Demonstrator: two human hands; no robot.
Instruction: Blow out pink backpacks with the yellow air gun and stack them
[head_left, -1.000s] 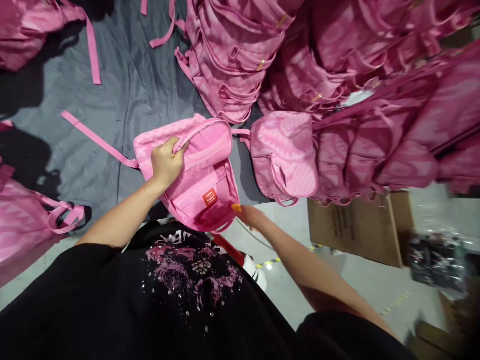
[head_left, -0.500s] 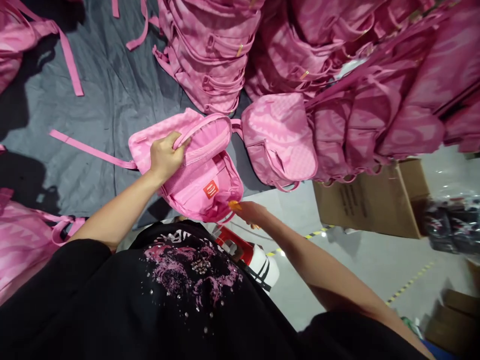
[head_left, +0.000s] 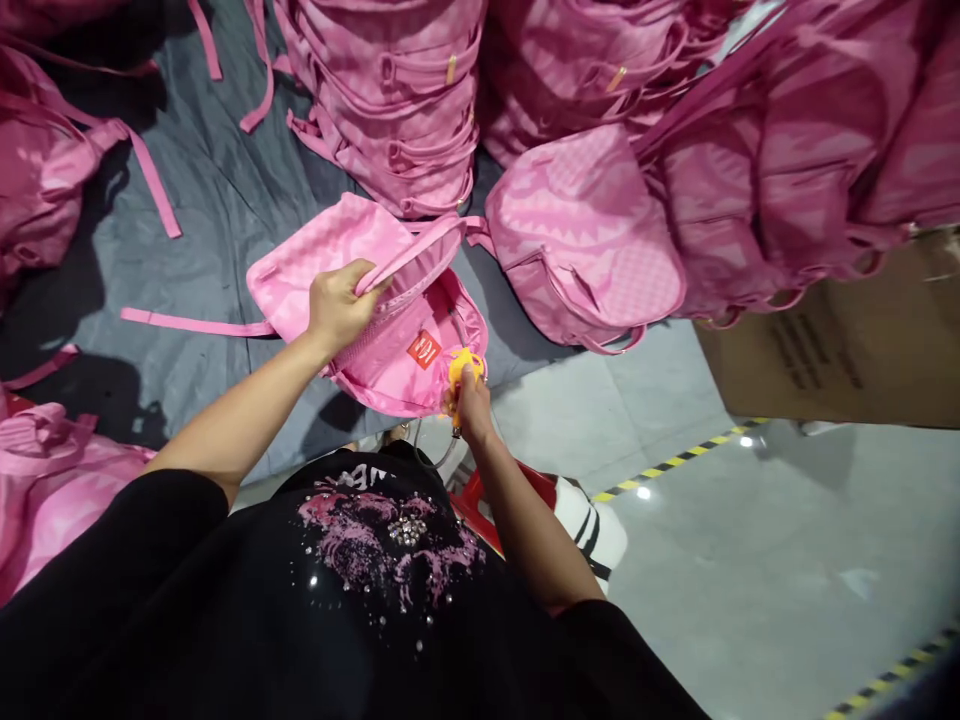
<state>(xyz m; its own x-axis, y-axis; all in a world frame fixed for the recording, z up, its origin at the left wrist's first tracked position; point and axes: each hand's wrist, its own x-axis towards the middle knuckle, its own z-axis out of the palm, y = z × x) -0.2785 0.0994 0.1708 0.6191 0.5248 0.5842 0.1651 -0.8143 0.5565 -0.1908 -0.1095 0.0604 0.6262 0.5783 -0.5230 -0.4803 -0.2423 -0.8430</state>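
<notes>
An unzipped pink backpack (head_left: 315, 255) lies on the grey cloth in front of me, its main compartment open toward my body. My left hand (head_left: 341, 305) is closed on the edge of its front panel and holds that panel up. Inside, a red label (head_left: 424, 349) shows on the pink lining. At the bag's mouth, my right hand (head_left: 471, 400) is wrapped round a yellow air blow gun (head_left: 465, 367) with a thin hose hanging below. The gun's nozzle is hard to make out against the bag.
Another pink backpack (head_left: 589, 235) sits just right of the open one. Stacked pink backpacks (head_left: 390, 100) rise behind, and more lie at the left. Below the cloth-covered surface (head_left: 202, 270) are a cardboard box (head_left: 840, 340) and a red-and-white object (head_left: 592, 520) on the floor.
My right hand has come up and left to the bag's opening with the yellow air blow gun. My left hand still grips the panel. The view has shifted somewhat.
</notes>
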